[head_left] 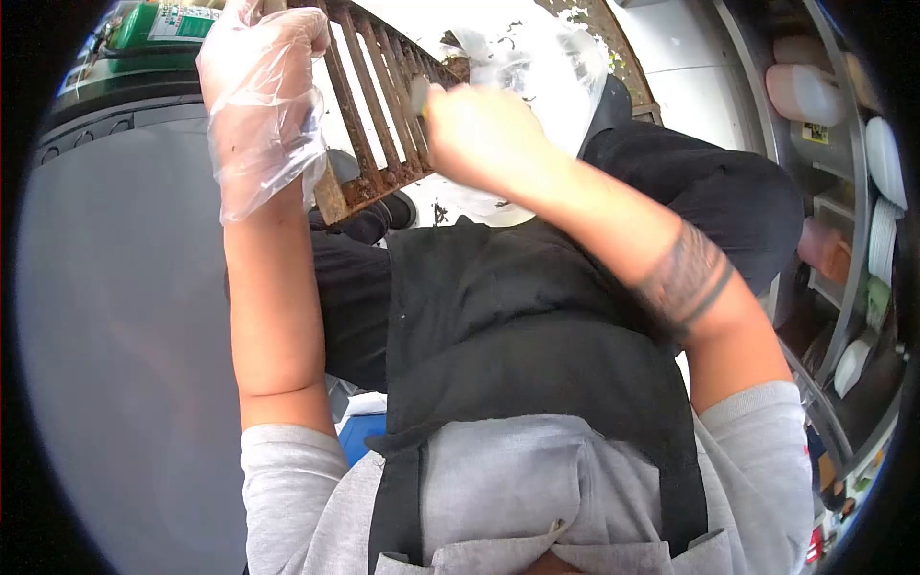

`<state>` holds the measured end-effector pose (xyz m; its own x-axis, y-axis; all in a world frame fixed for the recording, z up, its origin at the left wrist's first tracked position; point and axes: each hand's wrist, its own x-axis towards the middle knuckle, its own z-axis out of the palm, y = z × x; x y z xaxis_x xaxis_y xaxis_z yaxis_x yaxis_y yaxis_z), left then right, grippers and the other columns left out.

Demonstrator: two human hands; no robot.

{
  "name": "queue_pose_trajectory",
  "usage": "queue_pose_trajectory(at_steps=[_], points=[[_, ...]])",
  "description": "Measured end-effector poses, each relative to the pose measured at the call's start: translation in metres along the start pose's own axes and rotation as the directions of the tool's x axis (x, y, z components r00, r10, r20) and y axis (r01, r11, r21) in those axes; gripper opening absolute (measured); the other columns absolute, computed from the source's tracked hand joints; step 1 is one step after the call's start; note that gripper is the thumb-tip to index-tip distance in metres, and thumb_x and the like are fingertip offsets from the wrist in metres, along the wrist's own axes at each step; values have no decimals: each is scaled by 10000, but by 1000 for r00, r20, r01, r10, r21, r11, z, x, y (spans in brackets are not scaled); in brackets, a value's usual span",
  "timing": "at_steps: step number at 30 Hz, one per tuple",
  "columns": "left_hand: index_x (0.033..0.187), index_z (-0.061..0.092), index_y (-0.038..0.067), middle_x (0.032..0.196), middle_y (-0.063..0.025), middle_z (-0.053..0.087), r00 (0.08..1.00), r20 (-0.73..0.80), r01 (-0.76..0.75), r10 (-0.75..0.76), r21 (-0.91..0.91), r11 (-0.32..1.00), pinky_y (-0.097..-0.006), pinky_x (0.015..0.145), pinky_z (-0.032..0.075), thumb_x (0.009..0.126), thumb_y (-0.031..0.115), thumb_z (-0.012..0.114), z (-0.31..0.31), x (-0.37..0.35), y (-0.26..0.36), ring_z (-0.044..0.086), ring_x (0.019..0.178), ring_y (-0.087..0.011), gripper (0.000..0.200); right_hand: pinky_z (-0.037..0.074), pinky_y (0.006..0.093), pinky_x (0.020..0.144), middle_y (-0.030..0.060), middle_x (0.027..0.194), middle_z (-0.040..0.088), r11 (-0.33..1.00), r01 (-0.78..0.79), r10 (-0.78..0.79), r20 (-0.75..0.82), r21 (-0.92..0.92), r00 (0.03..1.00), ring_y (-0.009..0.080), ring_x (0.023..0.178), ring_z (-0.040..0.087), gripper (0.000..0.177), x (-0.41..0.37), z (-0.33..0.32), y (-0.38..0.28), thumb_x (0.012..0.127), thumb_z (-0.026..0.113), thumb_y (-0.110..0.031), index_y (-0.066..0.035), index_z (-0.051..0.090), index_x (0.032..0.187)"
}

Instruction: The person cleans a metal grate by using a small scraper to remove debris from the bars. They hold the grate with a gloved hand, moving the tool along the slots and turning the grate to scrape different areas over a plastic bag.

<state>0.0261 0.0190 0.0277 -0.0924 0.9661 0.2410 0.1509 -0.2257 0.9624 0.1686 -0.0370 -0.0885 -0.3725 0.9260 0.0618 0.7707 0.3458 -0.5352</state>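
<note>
My left hand (pixel 261 72), in a clear loose plastic glove, is closed at the upper left end of a brown slatted rack (pixel 379 91). Dark dirt coats the rack's slats, and it stands tilted in front of my knees. My right hand (pixel 484 132) is bare, closed and blurred by motion, close over the slats. From its fingers sticks a small greyish piece (pixel 419 94), which I cannot make out. Behind the rack lies a clear plastic bag (pixel 541 81) with dark and green scraps about it.
A large grey lidded bin or panel (pixel 120 316) fills the left side. Behind it lies a green container (pixel 144 29) with a white label. On the right, a metal shelf (pixel 848 316) holds white and pink containers (pixel 803 93). My black apron (pixel 537 316) covers my lap.
</note>
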Motion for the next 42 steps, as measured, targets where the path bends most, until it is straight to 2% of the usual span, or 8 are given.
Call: queue_pose_trajectory(at_steps=[9,10,12,16,30,34,36,42], points=[[1264,596,-70,908,-36,619,998,-38,46,-47,-38,998,-198,604,459,723,-117,463,13,-6,15,546,670,-88,559,591,496,711,244,833,725,999,20,-17,104,-33,994,403,758,731,290,39,-6,13,846,570,-114,52,682,1056],[1264,596,-70,908,-36,619,998,-33,43,-44,-38,998,-198,604,459,723,-117,463,6,0,9,546,670,-88,559,592,503,720,239,883,733,998,8,6,252,-55,968,415,781,732,261,50,-19,9,853,563,-123,40,676,1022],[1389,578,-44,1253,-160,620,985,-79,167,-152,237,957,-306,989,522,695,-112,503,-17,18,-8,635,1088,-220,701,594,499,726,242,900,733,998,15,-1,217,-59,976,413,794,733,259,32,-22,8,852,569,-132,39,674,1016],[1365,626,2,1130,-116,654,990,-62,131,-123,155,979,-239,846,518,718,-134,539,-25,21,-19,638,957,-152,667,593,502,756,254,940,730,997,-39,51,216,-59,975,411,830,734,263,32,-20,8,845,581,-139,24,676,1029],[1377,610,-3,1214,-87,642,994,-23,110,-108,261,959,-246,875,522,721,-138,529,-30,21,-18,624,1004,-172,675,575,508,743,227,836,717,1000,16,-15,25,-13,1000,421,810,714,264,66,10,39,918,564,-220,-29,718,1016],[1330,642,-8,918,-37,639,997,-67,55,-40,238,970,-215,672,471,700,-91,602,-37,22,-25,580,760,-93,637,566,487,826,134,983,756,994,-27,26,15,110,1000,350,927,723,334,59,26,59,961,582,-312,-186,733,1231],[1387,578,-36,1264,-98,616,982,-71,185,-174,201,962,-279,985,546,717,-159,499,-36,19,-17,616,1036,-173,686,565,478,837,131,1011,756,993,-22,17,41,113,999,344,940,722,351,61,23,60,959,586,-315,-190,724,1258],[1381,573,-42,1263,-122,601,983,-73,180,-170,170,969,-299,1013,546,708,-171,472,-37,17,-16,612,1042,-181,693,565,445,850,139,1029,760,997,-38,30,117,72,993,336,944,728,325,81,13,54,945,599,-302,-128,775,1155]])
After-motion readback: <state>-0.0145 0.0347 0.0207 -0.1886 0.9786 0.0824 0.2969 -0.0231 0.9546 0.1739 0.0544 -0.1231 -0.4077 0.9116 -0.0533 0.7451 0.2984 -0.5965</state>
